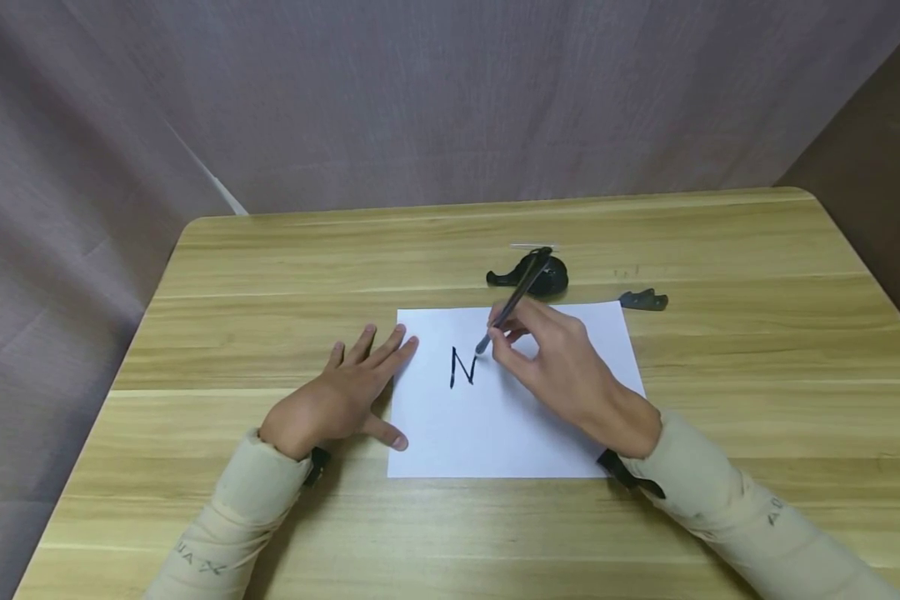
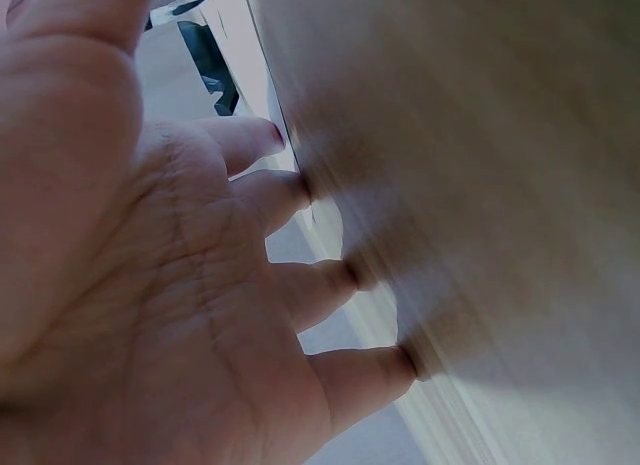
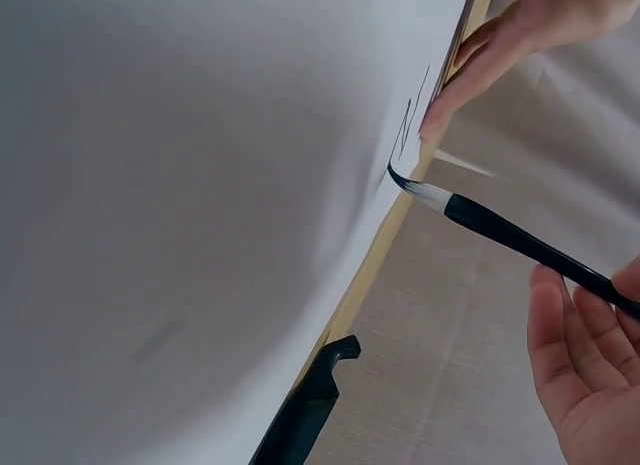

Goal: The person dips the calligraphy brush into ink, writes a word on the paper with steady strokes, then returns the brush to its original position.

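1. One brush (image 3: 525, 247) is the thing to mind: its tip touches the paper (image 1: 435, 433) at the upper end of the right-hand stroke of the black N (image 1: 462, 367), and its handle leans up toward the far side of the worktop (image 1: 195, 417).
2. Your right grip (image 1: 570, 371) pinches the dark handle between thumb and fingers, well above the bristles (image 3: 418, 188).
3. Expect the brush to be light, with a stiff, smooth handle that may roll or slip if your pinch goes slack; hold it where you have it, on the handle, away from the bristles.
4. The bristles should be soft: the dark tip bends against the paper, so a heavier press would probably splay it and thicken the line.
5. Your left grip (image 1: 345, 396) is spread flat, holding nothing, with its thumb and some fingertips over the paper's left edge.
6. Treat the paper as thin, light and apt to slide; steady it by that edge, and keep your skin off the stroke, which might smear if wet.
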The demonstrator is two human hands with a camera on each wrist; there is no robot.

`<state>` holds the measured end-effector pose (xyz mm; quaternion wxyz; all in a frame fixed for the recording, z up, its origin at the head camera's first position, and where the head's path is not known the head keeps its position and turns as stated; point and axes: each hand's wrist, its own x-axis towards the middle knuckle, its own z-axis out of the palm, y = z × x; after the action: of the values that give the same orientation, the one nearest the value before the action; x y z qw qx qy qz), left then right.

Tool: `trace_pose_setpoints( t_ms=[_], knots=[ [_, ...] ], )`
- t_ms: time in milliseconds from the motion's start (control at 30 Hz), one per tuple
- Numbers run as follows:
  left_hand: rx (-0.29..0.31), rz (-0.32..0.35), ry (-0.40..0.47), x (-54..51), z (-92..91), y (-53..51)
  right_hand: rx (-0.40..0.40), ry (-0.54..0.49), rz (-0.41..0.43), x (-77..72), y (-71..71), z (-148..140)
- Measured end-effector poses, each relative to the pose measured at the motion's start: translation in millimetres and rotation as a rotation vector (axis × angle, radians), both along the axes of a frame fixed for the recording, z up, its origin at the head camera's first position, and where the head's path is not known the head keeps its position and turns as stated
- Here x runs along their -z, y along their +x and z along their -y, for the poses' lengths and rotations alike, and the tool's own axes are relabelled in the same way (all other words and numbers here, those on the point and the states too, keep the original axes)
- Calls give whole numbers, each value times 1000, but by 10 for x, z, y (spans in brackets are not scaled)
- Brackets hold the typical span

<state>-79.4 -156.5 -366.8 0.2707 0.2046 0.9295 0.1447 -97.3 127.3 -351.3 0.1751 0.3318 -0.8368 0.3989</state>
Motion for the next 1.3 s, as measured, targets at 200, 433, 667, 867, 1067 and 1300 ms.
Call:
trace_pose_setpoints(
  t_ms=[200, 433, 667, 867, 1067, 1300],
  knots=[
    [4, -3, -7, 4, 1, -6, 5, -8, -10, 10, -57, -2],
    [7, 2, -8, 1, -11, -10, 12, -14, -16, 12, -101, -14],
    [13, -9, 11, 0, -14, -22, 36, -28, -17, -32, -84, -36],
    [5, 5, 3, 1, -4, -32, 49, -49, -52, -88, -52, -57],
    [-3, 12, -1, -10, 12, -26, 50, -57, -81, -125, -31, -69],
    [-5, 1, 0, -11, 45, -18, 65, -51, -96, -141, -6, -82]
  ],
)
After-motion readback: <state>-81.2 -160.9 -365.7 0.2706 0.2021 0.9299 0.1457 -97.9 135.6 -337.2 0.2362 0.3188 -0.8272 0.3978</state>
